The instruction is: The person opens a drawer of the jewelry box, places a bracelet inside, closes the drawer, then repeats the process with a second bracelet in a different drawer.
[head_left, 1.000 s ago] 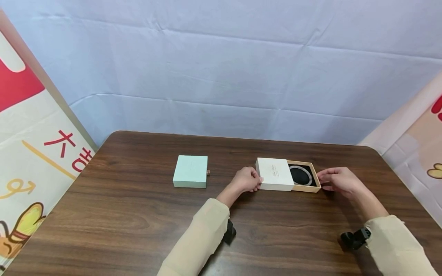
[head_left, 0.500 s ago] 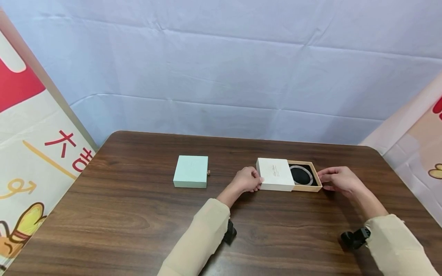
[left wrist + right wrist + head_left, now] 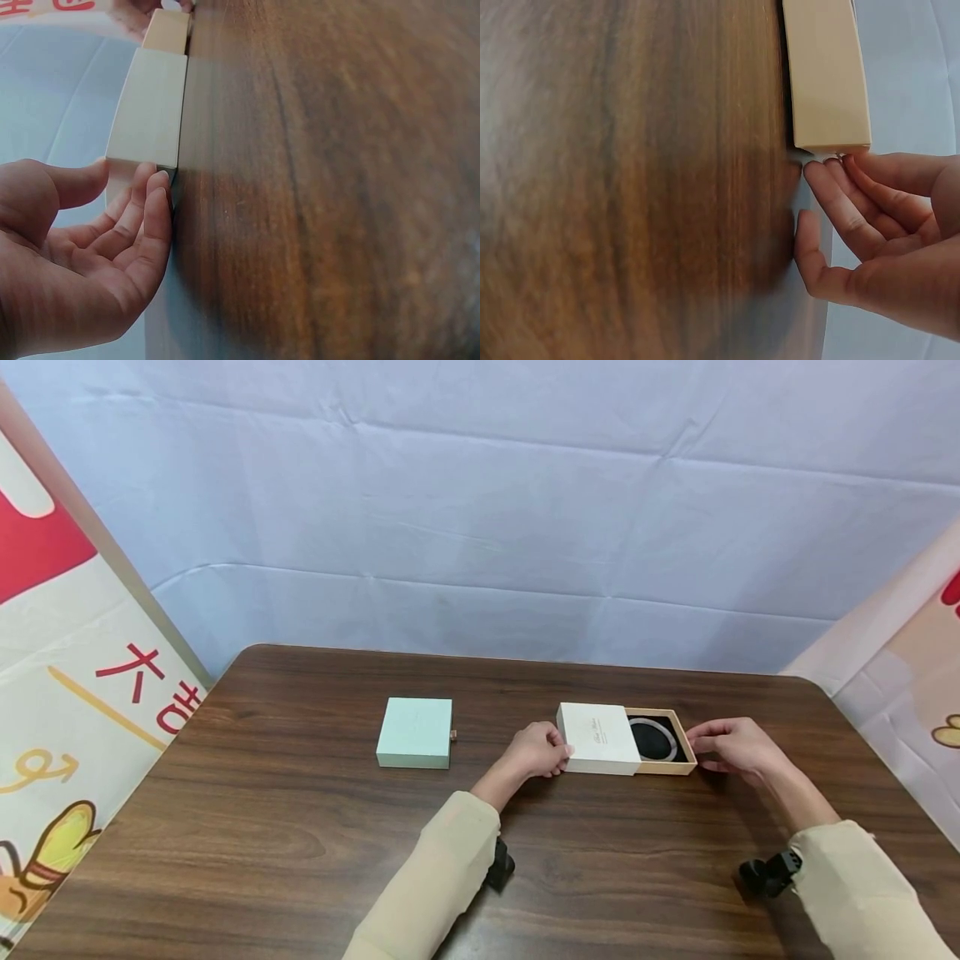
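A white drawer-style gift box lies flat on the table, its white sleeve (image 3: 598, 737) on the left and its tan drawer (image 3: 684, 745) pulled partway out to the right. On the drawer's black lining rests a silvery bangle (image 3: 670, 745), its left side close to the sleeve's edge. My left hand (image 3: 537, 750) holds the sleeve's left end; in the left wrist view the thumb is at one edge and the curled fingers (image 3: 154, 214) at the other. At the drawer's outer end, my right hand (image 3: 738, 748) pinches a small pull tab (image 3: 838, 154) between thumb and forefinger.
A pale mint box (image 3: 415, 732) with a small brown tab (image 3: 453, 736) on its right side sits farther left on the dark wooden table (image 3: 300, 827). Behind the table hangs a pale cloth (image 3: 480, 527); a printed banner (image 3: 97, 693) stands at the left.
Over the last half second the drawer has slid very slightly inward, and my right hand has shifted a little left with it. My left hand and the mint box stay put.
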A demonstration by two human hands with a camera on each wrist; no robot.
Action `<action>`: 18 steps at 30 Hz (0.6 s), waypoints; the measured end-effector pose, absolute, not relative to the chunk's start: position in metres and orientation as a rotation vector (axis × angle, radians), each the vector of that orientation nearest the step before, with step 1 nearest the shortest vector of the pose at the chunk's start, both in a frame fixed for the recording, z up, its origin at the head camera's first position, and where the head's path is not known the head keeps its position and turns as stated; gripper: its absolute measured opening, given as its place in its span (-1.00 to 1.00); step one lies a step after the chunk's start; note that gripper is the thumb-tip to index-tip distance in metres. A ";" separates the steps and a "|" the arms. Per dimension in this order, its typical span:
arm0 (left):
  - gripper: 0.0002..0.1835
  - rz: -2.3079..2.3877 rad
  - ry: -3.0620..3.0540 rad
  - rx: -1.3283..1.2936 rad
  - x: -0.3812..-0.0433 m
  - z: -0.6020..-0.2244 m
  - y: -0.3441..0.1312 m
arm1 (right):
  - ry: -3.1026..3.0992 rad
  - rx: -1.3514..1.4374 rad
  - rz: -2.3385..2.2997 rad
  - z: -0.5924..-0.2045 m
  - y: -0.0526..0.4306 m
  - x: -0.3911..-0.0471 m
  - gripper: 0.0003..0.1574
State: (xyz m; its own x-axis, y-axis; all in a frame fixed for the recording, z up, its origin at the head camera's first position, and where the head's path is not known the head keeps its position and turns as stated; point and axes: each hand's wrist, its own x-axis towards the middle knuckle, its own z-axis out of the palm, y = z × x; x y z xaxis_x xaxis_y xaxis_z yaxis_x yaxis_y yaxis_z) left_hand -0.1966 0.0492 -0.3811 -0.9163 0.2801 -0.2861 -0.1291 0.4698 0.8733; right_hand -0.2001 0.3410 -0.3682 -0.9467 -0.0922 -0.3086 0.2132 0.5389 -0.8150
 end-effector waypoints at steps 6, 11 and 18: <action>-0.81 1.439 2.331 0.126 -0.196 -0.381 0.049 | 2.471 0.090 -1.349 -0.366 0.338 -0.200 -0.66; -0.81 1.438 2.333 0.129 -0.196 -0.381 0.049 | 2.465 0.086 -1.351 -0.366 0.337 -0.201 -0.67; -0.81 1.444 2.334 0.128 -0.197 -0.382 0.049 | 2.441 0.082 -1.361 -0.367 0.338 -0.201 -0.69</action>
State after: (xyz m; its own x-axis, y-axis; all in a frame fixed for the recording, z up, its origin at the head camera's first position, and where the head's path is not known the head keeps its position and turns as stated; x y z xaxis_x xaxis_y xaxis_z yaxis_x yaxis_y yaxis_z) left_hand -0.1966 0.0491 -0.3816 -0.9192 0.2776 -0.2792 -0.1258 0.4649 0.8764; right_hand -0.2012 0.3378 -0.3668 -0.9391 -0.1151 -0.3239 0.2150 0.5384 -0.8148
